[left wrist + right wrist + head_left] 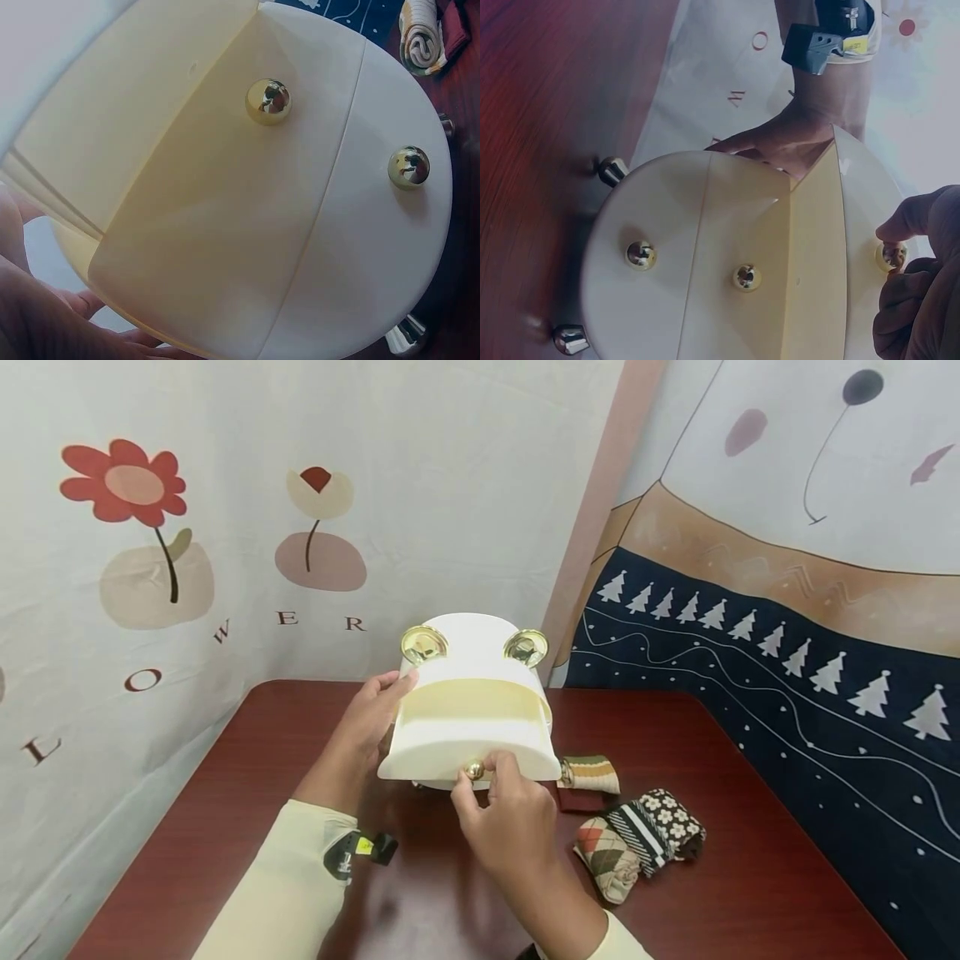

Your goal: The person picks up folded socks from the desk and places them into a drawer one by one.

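A white rounded drawer box (480,639) with round gold ears stands in front of me, its top drawer (427,758) pulled out. My right hand (517,814) pinches that drawer's gold knob (474,770) between thumb and fingers. My left hand (367,718) rests on the left side of the box, fingers laid fairly straight along it. In the left wrist view, a middle drawer knob (268,101) and a lower drawer knob (409,166) show on the two closed drawers below. Short silver feet (613,171) stick out under the box in the right wrist view.
Right of the box on the dark red table (300,710) lie a rolled striped sock bundle (592,774), an argyle one (611,860) and a flower-patterned one (667,818). Printed curtains (450,485) hang behind and to the right.
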The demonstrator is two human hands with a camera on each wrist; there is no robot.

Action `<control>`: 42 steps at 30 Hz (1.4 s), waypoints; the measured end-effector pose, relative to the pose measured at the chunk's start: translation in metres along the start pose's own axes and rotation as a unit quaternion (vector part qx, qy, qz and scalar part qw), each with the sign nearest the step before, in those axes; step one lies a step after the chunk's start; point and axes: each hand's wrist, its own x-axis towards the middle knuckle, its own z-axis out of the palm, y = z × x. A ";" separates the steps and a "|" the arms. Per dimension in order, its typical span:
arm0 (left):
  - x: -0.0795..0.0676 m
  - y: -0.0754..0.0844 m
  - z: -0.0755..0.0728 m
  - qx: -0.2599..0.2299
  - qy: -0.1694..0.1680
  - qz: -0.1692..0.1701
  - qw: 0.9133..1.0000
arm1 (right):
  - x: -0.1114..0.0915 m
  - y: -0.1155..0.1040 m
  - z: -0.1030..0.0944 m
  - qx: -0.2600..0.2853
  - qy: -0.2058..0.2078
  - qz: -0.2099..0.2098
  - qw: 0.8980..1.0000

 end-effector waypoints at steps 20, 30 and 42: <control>0.001 0.000 0.001 0.003 0.003 0.001 1.000 | -0.007 -0.004 -0.014 -0.007 -0.004 0.024 1.000; -0.001 0.000 0.002 0.010 0.004 -0.004 1.000 | -0.012 -0.006 -0.023 -0.024 -0.022 0.052 0.998; 0.000 -0.002 0.000 0.011 0.001 -0.009 1.000 | -0.015 0.003 -0.048 -0.045 -0.094 0.083 0.991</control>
